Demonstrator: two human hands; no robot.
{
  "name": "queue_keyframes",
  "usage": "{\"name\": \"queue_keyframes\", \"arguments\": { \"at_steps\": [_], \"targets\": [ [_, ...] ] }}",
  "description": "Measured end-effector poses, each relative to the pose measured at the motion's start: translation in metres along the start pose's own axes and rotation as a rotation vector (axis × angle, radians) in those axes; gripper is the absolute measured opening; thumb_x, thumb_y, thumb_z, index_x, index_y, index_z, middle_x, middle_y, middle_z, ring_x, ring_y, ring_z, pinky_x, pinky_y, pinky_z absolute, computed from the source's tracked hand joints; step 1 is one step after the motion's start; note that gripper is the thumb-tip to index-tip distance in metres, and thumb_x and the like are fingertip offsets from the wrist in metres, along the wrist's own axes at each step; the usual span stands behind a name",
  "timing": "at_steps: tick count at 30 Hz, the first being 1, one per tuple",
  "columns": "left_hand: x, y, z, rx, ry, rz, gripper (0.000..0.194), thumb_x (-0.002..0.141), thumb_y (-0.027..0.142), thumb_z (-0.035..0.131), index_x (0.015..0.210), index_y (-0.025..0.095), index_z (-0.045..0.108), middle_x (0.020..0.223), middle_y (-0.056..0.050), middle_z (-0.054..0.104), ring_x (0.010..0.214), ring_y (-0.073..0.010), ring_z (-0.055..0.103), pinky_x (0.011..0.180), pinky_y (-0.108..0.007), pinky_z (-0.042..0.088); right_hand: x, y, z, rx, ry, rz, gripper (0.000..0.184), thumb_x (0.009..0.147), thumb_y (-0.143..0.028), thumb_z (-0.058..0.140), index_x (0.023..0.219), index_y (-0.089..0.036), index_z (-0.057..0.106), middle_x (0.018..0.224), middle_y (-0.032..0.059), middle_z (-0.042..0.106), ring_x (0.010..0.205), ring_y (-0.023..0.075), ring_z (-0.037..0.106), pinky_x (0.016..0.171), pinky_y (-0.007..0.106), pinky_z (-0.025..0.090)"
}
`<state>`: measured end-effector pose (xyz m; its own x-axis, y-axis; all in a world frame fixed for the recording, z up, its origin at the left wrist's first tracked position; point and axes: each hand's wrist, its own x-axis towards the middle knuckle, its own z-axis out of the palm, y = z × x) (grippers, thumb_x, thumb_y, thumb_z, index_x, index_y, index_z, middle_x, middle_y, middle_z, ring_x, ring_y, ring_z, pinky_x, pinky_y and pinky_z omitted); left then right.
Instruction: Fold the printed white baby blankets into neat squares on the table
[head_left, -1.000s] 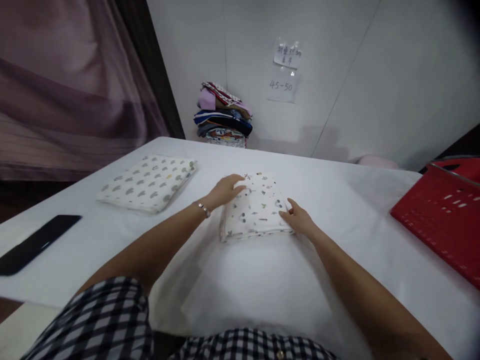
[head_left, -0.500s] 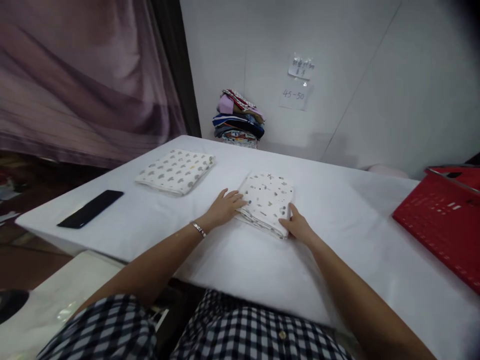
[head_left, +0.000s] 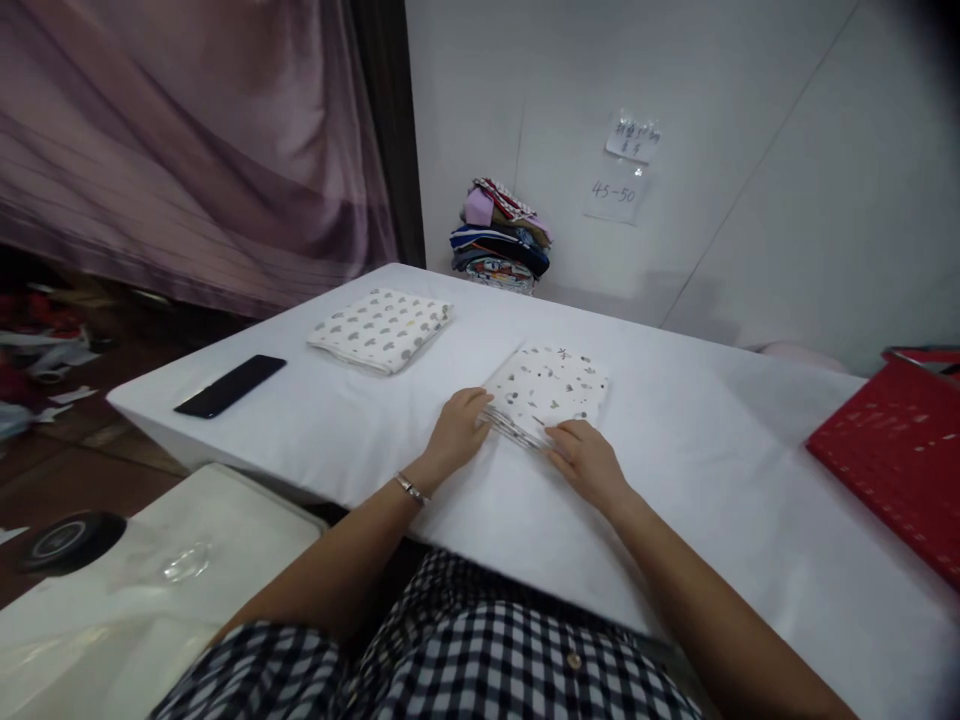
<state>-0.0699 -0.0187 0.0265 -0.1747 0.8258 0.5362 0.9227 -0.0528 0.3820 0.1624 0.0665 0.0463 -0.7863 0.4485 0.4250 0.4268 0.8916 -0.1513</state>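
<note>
We pinch near edge of folded print cloth (head_left: 559, 380) between fingers of left hand (head_left: 456, 432) and right hand (head_left: 589, 462), flat on white table (head_left: 697, 460), probably so layers line up; second folded cloth (head_left: 381, 330) lies apart to left, likely outta our way

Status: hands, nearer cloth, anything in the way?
Left hand, right hand at near edge of folded cloth. It lies on table. Second cloth and red basket out of the way.

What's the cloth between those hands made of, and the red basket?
Cloth: probably thin cotton or similar, matte, since its soft folded layers show no shine. Red basket: likely hard plastic, smooth, judging by its stiff, evenly coloured wall, though blurred.
</note>
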Motion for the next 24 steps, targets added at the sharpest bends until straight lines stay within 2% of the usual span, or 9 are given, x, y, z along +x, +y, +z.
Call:
{"name": "queue_keyframes", "arguments": {
  "at_steps": [3,6,10,15,18,24],
  "targets": [
    [0.006,0.005,0.003,0.064,-0.056,0.116,0.03,0.079,0.017,0.057,0.109,0.019,0.058,0.118,-0.009,0.055,0.113,-0.0225,0.048,0.096,-0.04,0.041,0.005,-0.004,0.007,-0.059,-0.033,-0.027,0.026,0.086,-0.029,0.053,0.109,-0.019,0.059,0.098,0.0082,0.062,0.087,0.0216,0.053,0.075,0.033,0.043],
    [0.011,0.004,0.007,0.106,-0.099,0.199,0.02,0.081,0.017,0.056,0.1,0.02,0.062,0.114,-0.008,0.058,0.11,-0.0217,0.05,0.093,-0.039,0.041,0.003,-0.004,0.015,-0.054,0.001,-0.022,0.023,0.086,-0.024,0.051,0.107,-0.018,0.059,0.097,0.0083,0.061,0.087,0.0211,0.052,0.075,0.033,0.042],
    [0.015,0.002,0.011,0.13,-0.089,0.232,0.013,0.084,0.018,0.054,0.09,0.021,0.064,0.103,-0.005,0.061,0.101,-0.0196,0.052,0.088,-0.037,0.04,-0.001,-0.001,0.023,-0.023,0.111,-0.057,0.019,0.09,-0.022,0.045,0.099,-0.017,0.062,0.093,0.0077,0.062,0.085,0.0191,0.052,0.074,0.031,0.042],
    [0.02,0.003,0.013,0.18,-0.045,0.239,0.014,0.085,0.017,0.052,0.089,0.02,0.064,0.095,-0.004,0.063,0.094,-0.0185,0.053,0.083,-0.035,0.039,0.0,0.002,0.029,-0.054,0.229,-0.032,0.023,0.092,-0.021,0.042,0.098,-0.018,0.064,0.089,0.0069,0.063,0.083,0.0181,0.052,0.071,0.029,0.041],
    [0.02,0.005,0.014,0.219,-0.075,0.215,0.014,0.086,0.018,0.051,0.085,0.02,0.065,0.09,-0.004,0.063,0.09,-0.0188,0.052,0.079,-0.034,0.039,0.0,0.0,0.032,-0.085,0.185,-0.02,0.024,0.093,-0.021,0.04,0.098,-0.02,0.064,0.088,0.006,0.063,0.081,0.018,0.052,0.071,0.029,0.04],
    [0.019,0.007,0.013,0.202,-0.079,0.165,0.019,0.088,0.022,0.046,0.087,0.022,0.064,0.089,-0.005,0.06,0.09,-0.0194,0.05,0.078,-0.036,0.038,0.001,-0.005,0.03,-0.057,0.064,0.049,0.026,0.092,-0.026,0.041,0.106,-0.019,0.062,0.096,0.0085,0.063,0.09,0.0205,0.054,0.077,0.032,0.041]
  ]
}}
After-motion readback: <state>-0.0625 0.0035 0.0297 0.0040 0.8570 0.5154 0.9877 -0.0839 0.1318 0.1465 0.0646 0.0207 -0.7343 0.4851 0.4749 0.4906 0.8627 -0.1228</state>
